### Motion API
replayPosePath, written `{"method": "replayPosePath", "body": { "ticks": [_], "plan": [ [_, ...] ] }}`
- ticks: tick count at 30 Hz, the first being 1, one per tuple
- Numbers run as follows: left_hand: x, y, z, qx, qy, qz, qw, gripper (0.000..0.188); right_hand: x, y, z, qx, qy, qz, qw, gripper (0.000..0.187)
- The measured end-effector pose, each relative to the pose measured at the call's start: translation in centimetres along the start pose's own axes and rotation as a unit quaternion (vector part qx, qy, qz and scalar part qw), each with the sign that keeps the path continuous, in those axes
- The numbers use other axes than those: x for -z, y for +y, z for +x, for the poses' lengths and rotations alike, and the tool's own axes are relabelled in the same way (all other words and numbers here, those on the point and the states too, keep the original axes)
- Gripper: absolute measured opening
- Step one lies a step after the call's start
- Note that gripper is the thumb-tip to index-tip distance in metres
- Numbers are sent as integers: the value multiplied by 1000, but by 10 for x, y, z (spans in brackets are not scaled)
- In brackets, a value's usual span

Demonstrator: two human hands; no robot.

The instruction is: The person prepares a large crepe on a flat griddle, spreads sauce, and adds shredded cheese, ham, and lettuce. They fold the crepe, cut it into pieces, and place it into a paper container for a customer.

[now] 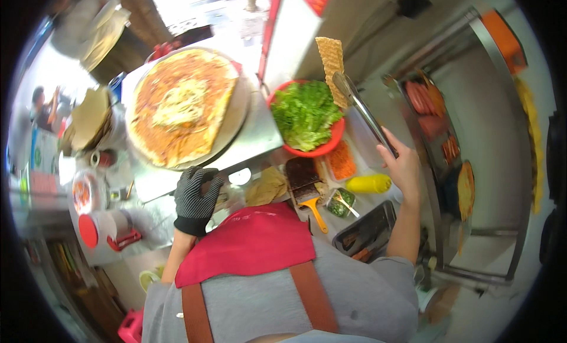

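My right hand [400, 166] is closed round a pair of metal tongs [369, 115], raised on the right. A long, flat, golden crispy cracker [331, 62] hangs upright in their tips, beside a red bowl [338, 133] of green lettuce [307, 115]. My left hand [196, 201], in a black-and-grey knitted glove, is at the near edge of a round board [239, 115]. Its fingers are loosely bent, with a gap to the thumb and nothing visible between. On the board lies a large flat pancake [147, 124], coated in reddish sauce, with pale shreds [183, 103] heaped in the middle.
Close by are an orange-handled brush [318, 216] at a dark sauce tray [304, 174], shredded carrot [341, 161], a yellow bottle [369, 183], chopped greens [341, 204] and a black tray [366, 231]. A metal-framed case [502, 53] with sausages [422, 98] stands right. Jars [100, 228] stand left.
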State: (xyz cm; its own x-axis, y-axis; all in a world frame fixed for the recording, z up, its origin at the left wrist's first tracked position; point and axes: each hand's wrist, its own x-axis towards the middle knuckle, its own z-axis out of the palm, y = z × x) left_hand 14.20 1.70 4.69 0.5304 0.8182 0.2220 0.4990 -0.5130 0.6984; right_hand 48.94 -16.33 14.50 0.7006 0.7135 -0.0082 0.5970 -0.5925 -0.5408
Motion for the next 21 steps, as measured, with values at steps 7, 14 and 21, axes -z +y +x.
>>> {"method": "replayPosePath", "body": {
  "ticks": [7,14,21],
  "plan": [
    [52,-34,-30,25,45,11,999,17,-105,-90,34,304,62,-215,926,45],
    [80,-76,-61,78,60,57,994,13,-200,-146,52,437,80,-332,832,50],
    [80,-93,-59,90,29,16,995,15,-198,-144,49,494,103,-305,808,54]
  ]
}}
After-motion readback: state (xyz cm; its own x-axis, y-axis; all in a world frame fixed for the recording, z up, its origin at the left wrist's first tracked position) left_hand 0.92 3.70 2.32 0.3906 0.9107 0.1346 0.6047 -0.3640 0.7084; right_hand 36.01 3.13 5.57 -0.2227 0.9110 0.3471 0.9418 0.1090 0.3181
